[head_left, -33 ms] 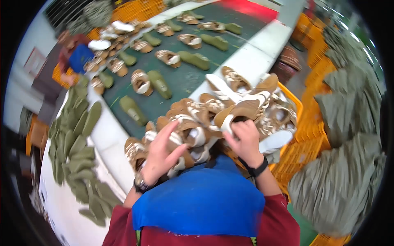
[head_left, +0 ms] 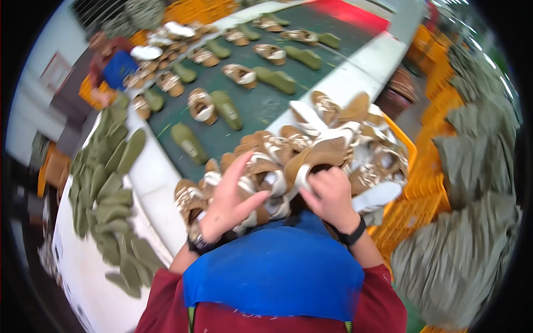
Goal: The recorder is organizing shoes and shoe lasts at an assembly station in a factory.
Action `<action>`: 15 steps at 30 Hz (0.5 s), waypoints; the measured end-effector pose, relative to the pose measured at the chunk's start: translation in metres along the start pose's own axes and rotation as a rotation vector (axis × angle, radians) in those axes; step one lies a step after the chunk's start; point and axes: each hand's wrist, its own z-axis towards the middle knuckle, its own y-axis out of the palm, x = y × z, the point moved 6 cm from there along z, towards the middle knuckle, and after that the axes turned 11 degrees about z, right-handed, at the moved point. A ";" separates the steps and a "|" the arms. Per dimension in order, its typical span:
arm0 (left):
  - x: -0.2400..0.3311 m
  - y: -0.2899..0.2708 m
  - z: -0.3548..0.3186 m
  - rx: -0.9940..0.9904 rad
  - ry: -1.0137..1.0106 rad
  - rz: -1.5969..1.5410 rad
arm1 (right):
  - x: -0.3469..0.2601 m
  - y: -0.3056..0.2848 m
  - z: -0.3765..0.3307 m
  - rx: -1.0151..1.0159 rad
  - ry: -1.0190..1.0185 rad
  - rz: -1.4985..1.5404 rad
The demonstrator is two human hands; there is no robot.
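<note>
My right hand (head_left: 335, 198) has its fingers curled at the opening of a brown and white sneaker (head_left: 321, 155), whose ridged sole partly shows; some fingertips are hidden inside. Spread wide, my left hand (head_left: 230, 197) hovers over a row of similar shoes and holds nothing. One of these, a laced brown shoe (head_left: 189, 195), lies just left of that hand's wrist. More sneakers are heaped beyond and to the right of the held one, including an upturned shoe with a pale sole (head_left: 378, 196).
A green conveyor belt (head_left: 166, 116) carries shoes paired with olive insoles (head_left: 226, 110). Loose insoles (head_left: 114, 216) are piled on the white table (head_left: 83, 272) at left. Orange crates (head_left: 408, 213) and grey-green cloth bundles (head_left: 455, 255) stand right. Another person (head_left: 111, 66) works at far left.
The whole view has shifted slightly, so the surroundings sit farther right. The sneaker in my right hand has tipped a little and come slightly left. My left hand stays spread.
</note>
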 end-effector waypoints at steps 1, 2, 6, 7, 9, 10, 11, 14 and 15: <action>0.004 0.003 0.007 -0.042 -0.005 -0.068 | -0.027 0.007 0.009 -0.159 -0.121 0.013; 0.005 0.006 0.011 -0.065 0.015 -0.092 | -0.046 0.017 0.012 -0.205 -0.232 0.072; -0.003 0.001 0.000 0.075 -0.058 -0.044 | -0.082 0.039 0.024 -0.406 -0.436 0.269; -0.010 -0.004 -0.006 0.144 -0.120 -0.165 | -0.084 0.039 0.029 -0.417 -0.458 0.284; -0.021 -0.012 -0.017 0.274 -0.206 -0.359 | -0.071 0.023 0.045 -0.262 -0.324 0.597; -0.026 -0.014 -0.022 0.298 -0.230 -0.358 | -0.055 0.022 0.050 -0.181 -0.139 0.623; -0.032 -0.016 -0.027 0.322 -0.254 -0.358 | -0.049 0.015 0.061 -0.062 -0.052 0.541; -0.029 -0.025 -0.034 0.325 -0.201 -0.120 | -0.051 0.024 0.078 -0.069 0.123 0.645; -0.026 -0.028 -0.035 0.322 -0.200 0.024 | -0.051 0.031 0.079 -0.122 0.106 0.586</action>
